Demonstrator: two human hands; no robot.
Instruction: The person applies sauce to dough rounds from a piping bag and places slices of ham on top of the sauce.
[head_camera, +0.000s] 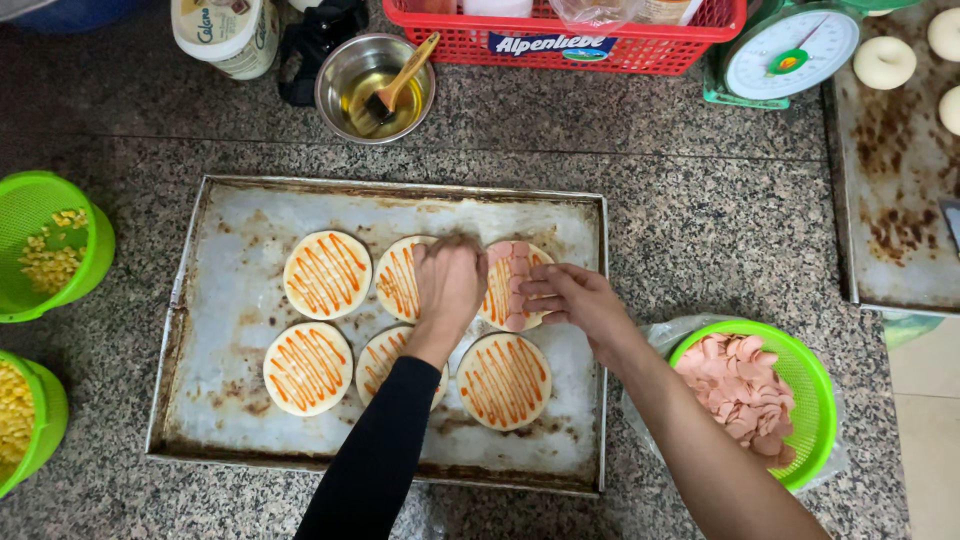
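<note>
A worn metal baking tray (230, 215) holds several round dough discs striped with orange sauce. The far right disc (510, 290) carries pink sausage slices. My left hand (449, 283), in a black sleeve, rests curled over the gap between the far middle disc (397, 278) and that topped disc; what it holds is hidden. My right hand (577, 298) lies at the topped disc's right edge, fingers pressed on the slices. Plain sauced discs lie at the far left (327, 273), near left (307, 368) and near right (503, 381).
A green basket of sausage slices (812, 385) sits right of the tray. Two green baskets of corn (45, 245) (22, 415) stand at the left. Behind are a steel bowl with oil and brush (372, 88), a red basket (560, 45), a scale (790, 52) and a second tray with dough (895, 160).
</note>
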